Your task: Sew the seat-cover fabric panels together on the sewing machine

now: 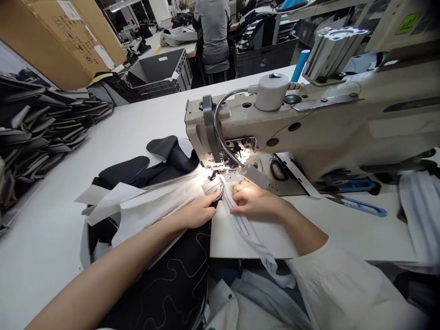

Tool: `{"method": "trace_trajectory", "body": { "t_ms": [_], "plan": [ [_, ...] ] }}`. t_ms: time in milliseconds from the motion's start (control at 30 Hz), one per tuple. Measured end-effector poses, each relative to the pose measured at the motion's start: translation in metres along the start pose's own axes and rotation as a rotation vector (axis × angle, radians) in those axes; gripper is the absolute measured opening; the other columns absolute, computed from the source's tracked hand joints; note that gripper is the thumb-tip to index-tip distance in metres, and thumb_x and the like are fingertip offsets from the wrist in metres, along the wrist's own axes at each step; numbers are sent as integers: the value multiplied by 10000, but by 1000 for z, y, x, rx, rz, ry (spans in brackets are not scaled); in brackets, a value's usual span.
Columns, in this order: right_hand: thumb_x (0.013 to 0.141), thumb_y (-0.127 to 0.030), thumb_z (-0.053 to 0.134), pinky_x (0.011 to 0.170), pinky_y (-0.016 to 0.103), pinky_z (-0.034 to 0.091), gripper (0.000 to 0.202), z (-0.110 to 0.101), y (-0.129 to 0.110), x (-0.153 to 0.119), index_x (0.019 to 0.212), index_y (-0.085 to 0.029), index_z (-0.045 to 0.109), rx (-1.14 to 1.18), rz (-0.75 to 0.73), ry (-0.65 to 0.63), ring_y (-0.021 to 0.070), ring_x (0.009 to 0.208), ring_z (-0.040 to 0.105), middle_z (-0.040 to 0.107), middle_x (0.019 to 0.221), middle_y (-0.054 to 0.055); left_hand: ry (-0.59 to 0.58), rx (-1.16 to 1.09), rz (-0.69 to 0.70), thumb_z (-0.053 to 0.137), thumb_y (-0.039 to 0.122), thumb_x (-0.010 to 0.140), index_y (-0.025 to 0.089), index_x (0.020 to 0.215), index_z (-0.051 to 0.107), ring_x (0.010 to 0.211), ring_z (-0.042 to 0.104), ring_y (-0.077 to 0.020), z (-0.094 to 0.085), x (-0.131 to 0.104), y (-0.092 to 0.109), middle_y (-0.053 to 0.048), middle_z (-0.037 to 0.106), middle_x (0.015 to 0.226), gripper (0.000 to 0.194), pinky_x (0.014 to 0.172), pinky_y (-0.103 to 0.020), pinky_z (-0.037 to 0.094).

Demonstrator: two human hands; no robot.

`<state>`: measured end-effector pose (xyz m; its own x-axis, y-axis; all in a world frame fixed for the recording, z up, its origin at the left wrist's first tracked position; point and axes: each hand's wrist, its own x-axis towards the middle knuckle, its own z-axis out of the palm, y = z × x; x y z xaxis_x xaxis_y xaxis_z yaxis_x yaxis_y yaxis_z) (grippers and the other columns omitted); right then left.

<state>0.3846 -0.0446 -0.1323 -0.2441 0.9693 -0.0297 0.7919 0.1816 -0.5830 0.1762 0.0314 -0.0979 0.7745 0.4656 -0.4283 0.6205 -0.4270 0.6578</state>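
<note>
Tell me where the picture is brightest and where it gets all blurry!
Head view: brightest at the needle end of the sewing machine, near the left hand; head view: striped cloth and white sleeve look blurry toward the right edge.

stacked panels point(41, 133) left of the sewing machine point(326, 121), snips point(365, 206) before it

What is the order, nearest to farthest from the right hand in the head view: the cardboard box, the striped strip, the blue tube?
1. Striped strip: at the right hand.
2. Blue tube: beyond, by the sewing machine's top.
3. Cardboard box: far left.
</note>
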Motion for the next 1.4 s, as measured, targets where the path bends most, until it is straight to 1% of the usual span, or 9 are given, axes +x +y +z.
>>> {"method": "trace_trajectory", "body": {
  "t_ms": [133,200,467,733,833,967,1067,1233,1400],
  "plan": [
    [924,-299,376,758,294,412,293,14,12,13,925,-211,655,-94,68,373,174,804,544,620,867,50,9,30,-37,390,171,733,119,1438,264,1368,265,-226,5,1,0,-52,274,1483,718,1140,-376,235],
    [912,-256,380,765,316,416,298,25,11,23,1047,-177,635,-179,81,443,202,833,548,620,912,89,25,65,-64,387,180,748,120,1450,231,1351,305,-246,7,1,2,-78,354,1450,721,1113,-393,286],
    [882,-198,437,788,287,450,269,48,-3,37,1078,-185,621,-179,15,447,192,863,574,647,947,70,34,165,-79,355,171,766,95,1455,187,992,620,-286,9,0,14,-164,600,1208,713,825,-381,489],
    [882,-191,438,788,294,454,281,40,3,41,1095,-180,623,-219,-22,459,197,857,568,635,943,85,37,448,-153,323,194,792,51,1447,153,863,647,-315,-2,21,28,-184,669,1018,692,693,-377,475],
    [876,-200,424,786,312,447,305,38,5,38,1116,-175,610,-246,20,462,209,855,559,631,934,91,52,471,-135,328,217,809,72,1430,216,890,642,-315,-11,22,27,-175,662,1051,648,724,-378,470],
    [884,-245,401,798,346,428,305,35,7,35,1067,-188,638,-270,113,456,217,843,546,625,932,92,-47,356,-47,386,368,851,164,1398,319,1032,601,-295,-21,7,17,-131,607,1209,588,840,-362,454],
    [893,-275,397,773,344,418,302,34,4,35,1028,-185,651,-276,107,405,223,826,540,620,891,88,-42,373,-56,359,405,878,176,1388,345,1101,567,-307,-17,-2,13,-137,556,1281,559,891,-393,435],
    [895,-240,414,780,301,427,275,38,-4,36,1049,-174,631,-219,98,383,202,845,549,636,895,79,53,471,-97,300,284,893,142,1384,337,931,643,-310,1,0,18,-162,656,1088,513,766,-403,479],
    [885,-176,403,796,289,446,305,40,-10,35,1103,-168,616,-149,59,388,195,880,551,624,942,80,126,503,-63,249,293,908,161,1283,433,811,659,-303,2,10,15,-139,683,934,438,680,-393,487]
  ]
}}
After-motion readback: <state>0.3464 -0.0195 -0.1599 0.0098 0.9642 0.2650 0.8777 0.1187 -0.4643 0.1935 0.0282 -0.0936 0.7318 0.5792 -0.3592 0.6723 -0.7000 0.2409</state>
